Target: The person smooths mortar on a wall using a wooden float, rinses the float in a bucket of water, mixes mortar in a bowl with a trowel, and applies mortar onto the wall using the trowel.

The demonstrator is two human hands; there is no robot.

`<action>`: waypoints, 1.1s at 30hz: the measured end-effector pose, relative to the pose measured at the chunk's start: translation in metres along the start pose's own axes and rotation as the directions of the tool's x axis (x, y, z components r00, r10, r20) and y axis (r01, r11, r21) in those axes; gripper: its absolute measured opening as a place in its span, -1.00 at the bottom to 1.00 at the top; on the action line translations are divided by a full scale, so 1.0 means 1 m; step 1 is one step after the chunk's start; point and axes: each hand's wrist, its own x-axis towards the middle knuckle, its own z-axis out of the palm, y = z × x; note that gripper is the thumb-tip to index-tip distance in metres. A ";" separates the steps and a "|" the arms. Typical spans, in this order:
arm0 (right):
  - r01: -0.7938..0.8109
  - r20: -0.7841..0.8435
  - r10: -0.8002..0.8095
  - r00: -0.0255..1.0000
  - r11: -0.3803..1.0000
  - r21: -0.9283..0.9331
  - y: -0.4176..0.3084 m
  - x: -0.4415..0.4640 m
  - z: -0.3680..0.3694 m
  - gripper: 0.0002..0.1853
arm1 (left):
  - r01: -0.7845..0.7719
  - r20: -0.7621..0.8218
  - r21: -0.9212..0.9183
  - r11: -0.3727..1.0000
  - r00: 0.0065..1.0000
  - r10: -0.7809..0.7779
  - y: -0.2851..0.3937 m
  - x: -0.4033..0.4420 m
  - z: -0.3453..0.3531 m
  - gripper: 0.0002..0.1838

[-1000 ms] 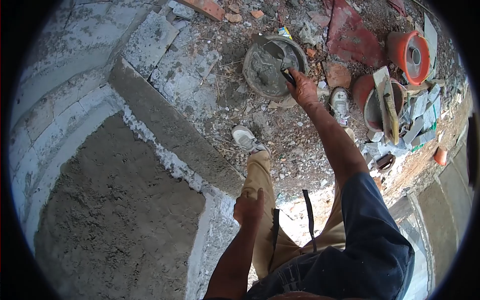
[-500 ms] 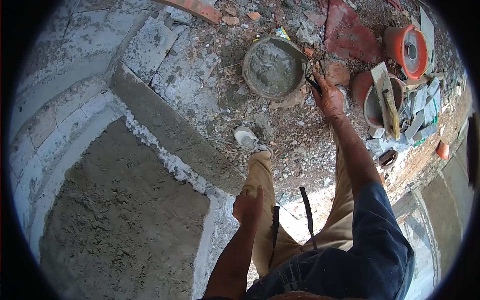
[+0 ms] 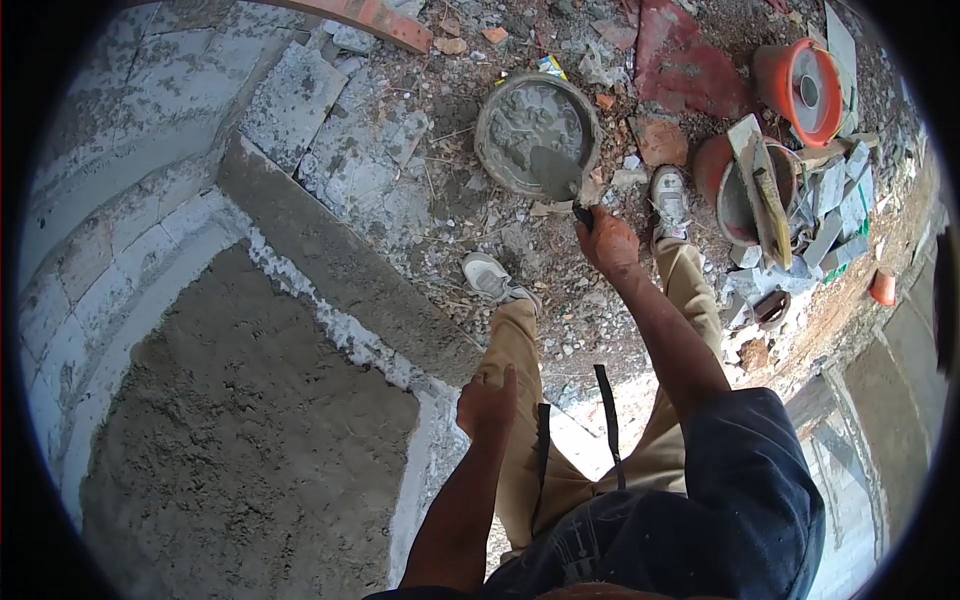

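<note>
My right hand [image 3: 608,243] is wrapped round the dark handle of a trowel [image 3: 555,172]. The trowel's blade lies over the near edge of the wet grey mortar, inside a round tub [image 3: 487,150]. My left hand [image 3: 487,403] rests at the knee of my tan trousers, its thumb raised; what its fingers hold, if anything, is hidden. To the left of my legs is a patch of rough grey mortar [image 3: 250,410], bordered by a grey ledge [image 3: 340,265].
An orange bucket [image 3: 800,92] stands at the upper right. Below it a second bucket [image 3: 712,165] has wooden boards [image 3: 760,190] across it, beside stacked tile pieces [image 3: 835,205]. A red cloth [image 3: 690,65] lies on the rubble. Curved block steps [image 3: 110,240] run along the left.
The trowel has swept across the tub, to its right rim and then back to its near edge. My right hand has moved down and left from the rim. My left hand has barely moved.
</note>
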 end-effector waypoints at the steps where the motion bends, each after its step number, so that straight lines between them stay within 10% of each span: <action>1: -0.032 0.032 0.030 0.999 0.997 0.077 -0.021 0.011 0.013 -0.58 | -0.007 -0.019 0.016 1.000 1.000 0.008 -0.001 0.001 -0.001 -0.20; 3: -0.016 0.062 -0.009 0.998 0.921 0.389 -0.039 0.070 0.070 -0.59 | -0.019 -0.054 0.048 0.999 0.998 0.021 0.000 0.001 0.000 -0.21; 6: -0.490 0.529 -0.149 0.835 0.234 0.840 -0.054 0.105 0.055 -0.59 | -0.022 -0.050 0.028 0.999 0.998 0.023 0.005 -0.002 -0.004 -0.21; 9: -0.492 0.590 -0.227 0.775 0.370 0.788 -0.024 0.067 -0.018 -0.61 | -0.059 -0.097 0.027 0.998 0.993 0.061 0.002 0.000 0.002 -0.21; 13: 0.104 0.359 -0.162 0.919 0.979 0.176 0.008 0.040 -0.112 -0.56 | -0.035 -0.025 0.019 0.999 0.999 0.035 0.006 -0.005 -0.009 -0.18; 16: 0.185 0.115 -0.149 0.982 0.874 -0.449 0.013 0.057 -0.122 -0.59 | -0.048 -0.050 0.001 0.999 0.998 0.048 0.006 -0.002 -0.010 -0.18; 19: 0.052 0.401 0.060 0.914 0.964 -0.262 -0.025 0.051 -0.116 -0.62 | -0.067 -0.095 0.000 0.998 0.993 0.067 0.010 -0.002 -0.014 -0.19; 22: 0.010 0.448 -0.056 0.892 0.994 0.105 -0.008 0.079 -0.029 -0.59 | -0.083 -0.139 0.033 0.996 0.986 0.087 0.010 0.000 -0.015 -0.19; 27: -0.222 0.235 0.034 0.971 0.474 0.852 -0.052 0.083 0.081 -0.55 | -0.083 -0.179 0.097 0.992 0.979 0.099 0.016 0.000 -0.027 -0.23; 31: -0.305 0.305 0.002 0.952 0.003 0.952 -0.077 0.077 0.074 -0.67 | -0.071 -0.190 0.132 0.989 0.977 0.096 0.022 -0.003 -0.036 -0.23; 33: -0.292 0.294 -0.013 0.956 0.056 0.955 -0.067 0.053 0.058 -0.67 | -0.080 -0.196 0.125 0.989 0.975 0.104 0.025 -0.002 -0.033 -0.23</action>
